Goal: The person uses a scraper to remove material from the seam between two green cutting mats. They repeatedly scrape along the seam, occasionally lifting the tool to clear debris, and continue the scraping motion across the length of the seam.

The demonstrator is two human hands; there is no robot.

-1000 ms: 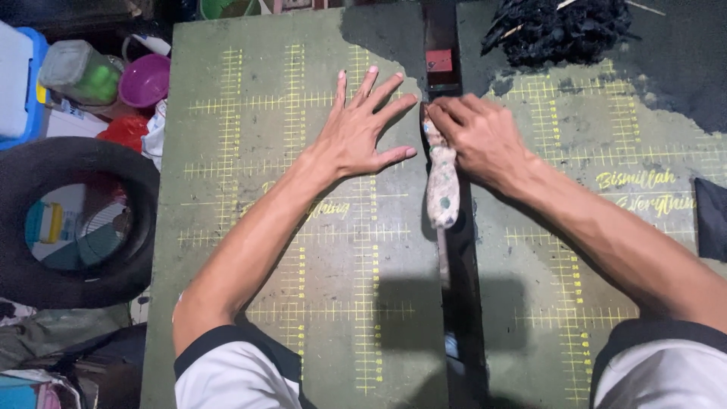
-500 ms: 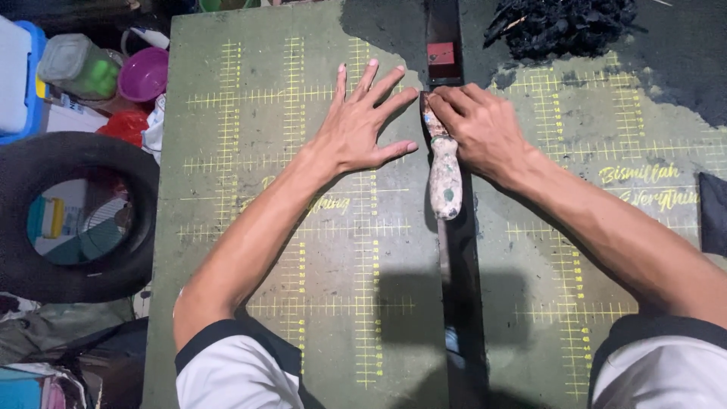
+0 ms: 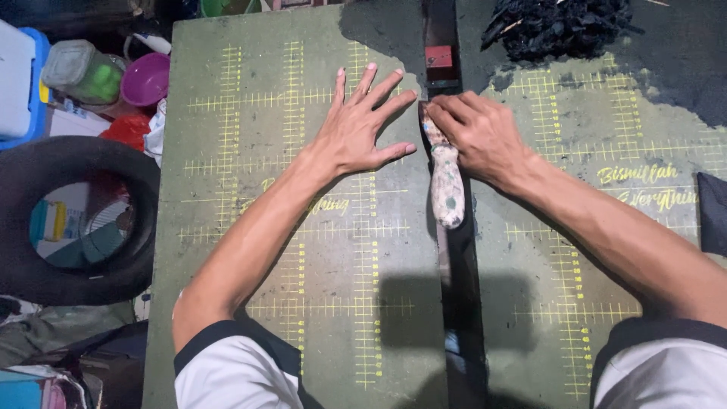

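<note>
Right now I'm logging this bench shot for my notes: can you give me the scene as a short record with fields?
Surface: two green cutting mats with yellow grid lines, a dark gap between them
Left hand: flat on the left mat, fingers spread, holding nothing
Right hand: grip on a tool with a paint-stained handle lying along the gap
Back right: pile of black scraps
Left of mats: black tyre, purple bowl
</note>
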